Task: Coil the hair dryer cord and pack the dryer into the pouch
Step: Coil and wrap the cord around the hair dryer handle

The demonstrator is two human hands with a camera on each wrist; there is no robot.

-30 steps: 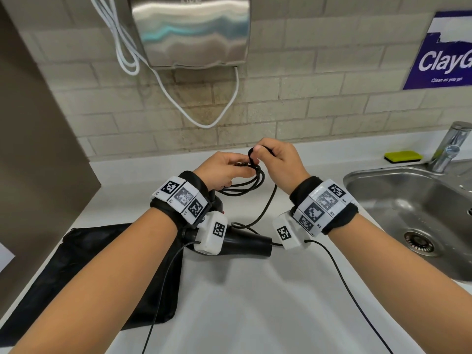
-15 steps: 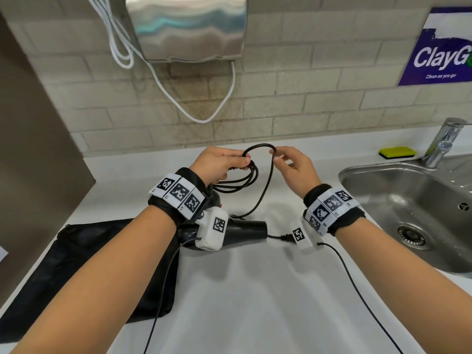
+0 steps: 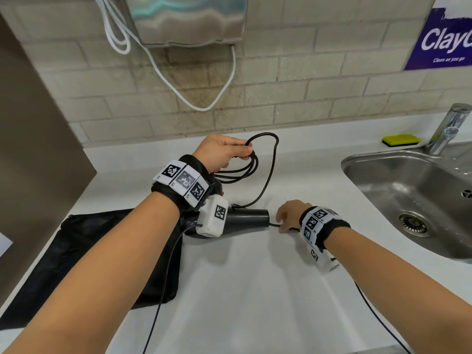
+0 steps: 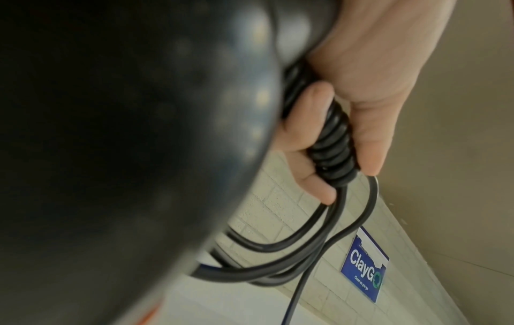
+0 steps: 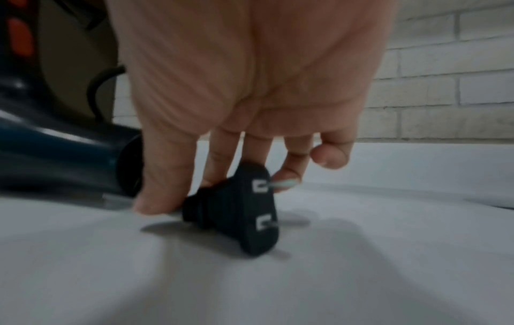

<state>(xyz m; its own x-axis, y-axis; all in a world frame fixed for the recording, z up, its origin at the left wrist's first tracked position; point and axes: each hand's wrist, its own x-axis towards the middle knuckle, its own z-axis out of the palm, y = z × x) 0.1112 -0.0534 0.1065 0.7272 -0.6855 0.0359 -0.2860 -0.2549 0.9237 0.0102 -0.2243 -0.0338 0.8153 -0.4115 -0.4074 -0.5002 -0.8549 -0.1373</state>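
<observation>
My left hand (image 3: 241,152) grips several loops of the black cord (image 3: 251,167) above the white counter, fingers curled round the bundle (image 4: 331,140). One loose loop stands up beside the hand, and a strand runs down to the black hair dryer (image 3: 246,221). The dryer lies on its side on the counter, partly hidden under my left wrist. It fills the left of the left wrist view as a dark blur (image 4: 125,143). My right hand (image 3: 282,224) is down at the counter by the dryer's nozzle. Thumb and fingertips pinch the black plug (image 5: 239,209). The black pouch (image 3: 102,251) lies flat at the left.
A steel sink (image 3: 408,190) with a tap (image 3: 449,129) is at the right, a yellow sponge (image 3: 401,140) behind it. A metal hand dryer (image 3: 189,19) with a white cable (image 3: 204,106) hangs on the brick wall. A brown panel (image 3: 30,149) borders the left.
My right hand has let go of the cord loop by the left hand and dropped toward me to the plug on the counter. The left hand still holds the coils.
</observation>
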